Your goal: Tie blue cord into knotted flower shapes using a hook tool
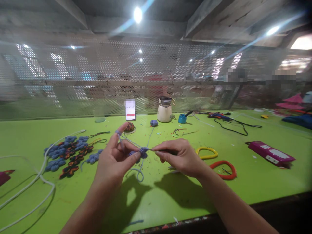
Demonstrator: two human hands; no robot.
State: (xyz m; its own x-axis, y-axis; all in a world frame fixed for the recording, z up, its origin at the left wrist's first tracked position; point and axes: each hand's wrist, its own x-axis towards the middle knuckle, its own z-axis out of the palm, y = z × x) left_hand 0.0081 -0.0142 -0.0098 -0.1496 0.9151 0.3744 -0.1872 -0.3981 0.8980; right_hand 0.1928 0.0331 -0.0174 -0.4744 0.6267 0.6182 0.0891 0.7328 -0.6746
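Head view: near the middle of the green table (156,208), the left hand (113,159) pinches a blue crocheted piece (144,152), partly covered by the thumb, with yarn (118,132) looped round the raised index finger. The right hand (181,157) grasps a thin hook-like tool (152,149), its tip hard to make out and its shaft mostly hidden by the fingers. That hand also hides part of the scissors (235,172). A maroon thing (5,176) is cut off at the left edge. Green surface leaves room on the near side; crocheted flowers (69,148) lie left of the left hand.
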